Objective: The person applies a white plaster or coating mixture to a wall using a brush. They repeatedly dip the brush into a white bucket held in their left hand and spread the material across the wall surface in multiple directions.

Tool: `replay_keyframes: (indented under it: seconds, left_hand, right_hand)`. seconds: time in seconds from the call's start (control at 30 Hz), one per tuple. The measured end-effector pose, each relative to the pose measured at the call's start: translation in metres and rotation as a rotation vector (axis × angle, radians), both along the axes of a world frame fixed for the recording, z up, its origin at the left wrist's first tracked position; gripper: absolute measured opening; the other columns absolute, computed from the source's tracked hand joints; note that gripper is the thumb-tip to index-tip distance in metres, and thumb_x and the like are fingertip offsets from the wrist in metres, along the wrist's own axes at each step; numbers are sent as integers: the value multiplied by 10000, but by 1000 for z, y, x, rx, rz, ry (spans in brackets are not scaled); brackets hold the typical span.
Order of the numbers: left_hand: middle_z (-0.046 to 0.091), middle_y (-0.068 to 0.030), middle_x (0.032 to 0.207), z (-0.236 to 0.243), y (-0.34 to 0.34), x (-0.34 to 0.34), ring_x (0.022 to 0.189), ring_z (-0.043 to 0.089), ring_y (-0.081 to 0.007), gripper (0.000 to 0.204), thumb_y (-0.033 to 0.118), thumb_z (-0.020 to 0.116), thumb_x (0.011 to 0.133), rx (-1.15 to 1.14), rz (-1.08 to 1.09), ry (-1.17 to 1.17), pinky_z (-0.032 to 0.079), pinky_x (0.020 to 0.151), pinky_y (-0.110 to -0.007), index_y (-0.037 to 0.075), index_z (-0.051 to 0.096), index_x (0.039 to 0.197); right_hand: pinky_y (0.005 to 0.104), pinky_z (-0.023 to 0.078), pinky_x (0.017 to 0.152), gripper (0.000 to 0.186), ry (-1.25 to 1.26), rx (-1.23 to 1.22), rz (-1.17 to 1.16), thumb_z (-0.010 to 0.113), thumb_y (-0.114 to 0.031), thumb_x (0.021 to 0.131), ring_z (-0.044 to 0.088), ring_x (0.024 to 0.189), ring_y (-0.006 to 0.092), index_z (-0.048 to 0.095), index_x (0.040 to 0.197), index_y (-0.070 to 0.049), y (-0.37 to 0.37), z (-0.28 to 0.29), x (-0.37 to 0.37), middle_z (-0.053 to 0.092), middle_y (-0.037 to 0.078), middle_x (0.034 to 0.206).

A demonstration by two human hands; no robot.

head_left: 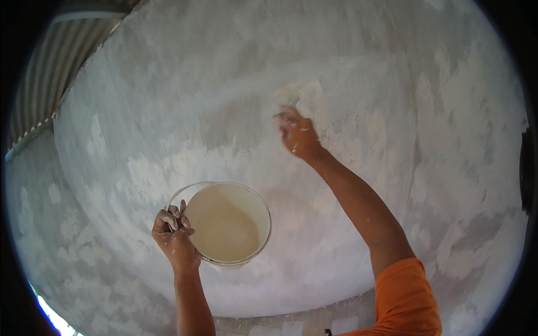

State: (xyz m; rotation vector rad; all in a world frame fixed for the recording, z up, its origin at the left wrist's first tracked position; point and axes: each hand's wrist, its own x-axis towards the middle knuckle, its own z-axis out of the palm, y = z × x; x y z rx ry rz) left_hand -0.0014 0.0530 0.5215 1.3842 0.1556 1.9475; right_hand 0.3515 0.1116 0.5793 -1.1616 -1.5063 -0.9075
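Note:
My left hand (175, 232), its fingers whitened with residue, is closed on the wire handle of a white plastic bucket (227, 224), which has pale beige liquid inside. My right hand (298, 137) is raised higher against the grey plastered wall (235, 67), blurred by motion and closed around something with a bit of red, too smeared to make out. A wet cream patch (305, 94) is on the wall just above that hand. White flecks speckle my right hand and forearm.
Patchy grey and white wall fills most of the view, with another wall section (39, 224) at the left. A corrugated metal roof (47, 73) is at the upper left, bright daylight shows at the lower left corner, and a dark edge (525, 168) is at the far right.

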Motion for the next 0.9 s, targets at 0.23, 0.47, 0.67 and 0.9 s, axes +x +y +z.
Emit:
replay_keyframes:
  seconds: [0.23, 0.47, 0.67, 0.9]
  left_hand:
    - [474, -23, 798, 1, -12, 2, 573, 455, -57, 350, -215, 331, 557, -61, -15, -13, 358, 1173, -469, 112, 335, 680]
    - [461, -25, 792, -1, -5, 4, 566, 435, -59, 352, -208, 334, 536, -8, 67, 12, 353, 1170, -484, 115, 327, 676]
    - [455, -37, 782, -5, -1, -2, 555, 419, -60, 352, -201, 340, 521, 87, 117, 49, 356, 1168, -484, 114, 326, 677]
    - [452, -36, 778, -7, -3, 13, 546, 420, -54, 358, -192, 355, 510, 148, 157, -28, 399, 1145, -479, 116, 319, 689]
  right_hand:
    - [400, 426, 1063, 178, 24, -179, 176, 667, -146, 919, 621, 1133, 262, 717, 1081, -90, -47, 65, 37, 700, 89, 1170]
    - [369, 489, 921, 258, 385, 515, -315, 630, -180, 925, 655, 987, 278, 654, 1151, -58, -15, 77, 75, 681, 114, 1126]
    - [382, 532, 863, 243, -160, 18, 22, 580, -131, 927, 669, 992, 251, 665, 1136, -40, 56, -23, -56, 639, 140, 1237]
    - [353, 529, 857, 142, 302, 16, 293, 678, -210, 927, 674, 855, 220, 704, 1008, -96, 43, 28, 64, 726, 77, 958]
